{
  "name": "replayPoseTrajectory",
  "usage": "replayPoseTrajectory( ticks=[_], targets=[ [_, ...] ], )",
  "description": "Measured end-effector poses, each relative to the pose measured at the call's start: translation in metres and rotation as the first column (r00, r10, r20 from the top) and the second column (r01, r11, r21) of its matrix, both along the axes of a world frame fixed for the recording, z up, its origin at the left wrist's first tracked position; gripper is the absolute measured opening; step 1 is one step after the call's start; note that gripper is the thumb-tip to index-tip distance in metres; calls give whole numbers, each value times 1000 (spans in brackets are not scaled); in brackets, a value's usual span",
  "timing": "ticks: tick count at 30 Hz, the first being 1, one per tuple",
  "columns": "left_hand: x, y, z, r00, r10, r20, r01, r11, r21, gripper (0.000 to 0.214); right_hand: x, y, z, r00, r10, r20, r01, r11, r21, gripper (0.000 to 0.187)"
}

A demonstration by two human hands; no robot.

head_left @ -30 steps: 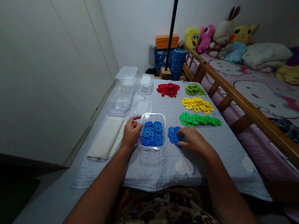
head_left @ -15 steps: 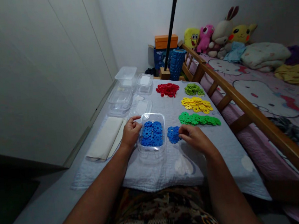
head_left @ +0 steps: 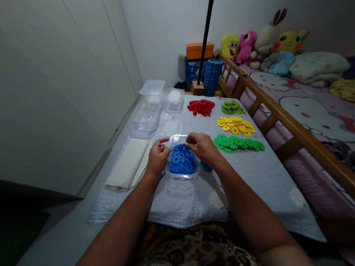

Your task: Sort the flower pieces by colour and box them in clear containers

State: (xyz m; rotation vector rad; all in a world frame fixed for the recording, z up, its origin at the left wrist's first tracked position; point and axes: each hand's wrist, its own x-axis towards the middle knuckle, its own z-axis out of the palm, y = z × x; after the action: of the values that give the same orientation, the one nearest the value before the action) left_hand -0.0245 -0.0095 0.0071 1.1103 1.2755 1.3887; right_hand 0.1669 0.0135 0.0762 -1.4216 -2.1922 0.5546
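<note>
Blue flower discs (head_left: 182,162) are piled in the clear tub (head_left: 183,176) right in front of you, with some more just right of it, partly hidden by your right hand (head_left: 203,147). That hand's over the tub's right side, fingertips bunched, can't tell if a disc's between them. Your left hand (head_left: 157,156) is at the left rim, fingers curled, can't tell if they're actually gripping it.

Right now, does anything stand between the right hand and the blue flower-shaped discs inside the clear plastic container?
Nothing visible does: the clear plastic container is uncovered, and the right hand is at its far right corner, near the blue flower-shaped discs. The left hand is at the left rim.
</note>
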Motion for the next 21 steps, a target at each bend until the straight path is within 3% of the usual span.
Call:
replayPoseTrajectory(
  ticks=[5, 9, 16, 21],
  targets=[
    [0, 0, 2, 1000, 9, 8, -8, 1000, -4, 42, -18, 4, -1, 983, -4, 185, 2, 1000, 14, 13],
    [1, -1, 3, 1000, 6, 21, -5, 1000, -12, 42, -14, 5, -3, 988, -27, 151, 21, 999, 40, 19],
    [2, -2, 4, 1000, 23, 5, -23, 1000, -11, 40, 39, 10, -1, 991, -109, -77, 115, 989, 90, 12],
    [1, -2, 5, 1000, 15, -4, -15, 1000, -10, 41, 83, 5, -3, 989, -145, -1, 145, 989, -24, 12]
  ],
)
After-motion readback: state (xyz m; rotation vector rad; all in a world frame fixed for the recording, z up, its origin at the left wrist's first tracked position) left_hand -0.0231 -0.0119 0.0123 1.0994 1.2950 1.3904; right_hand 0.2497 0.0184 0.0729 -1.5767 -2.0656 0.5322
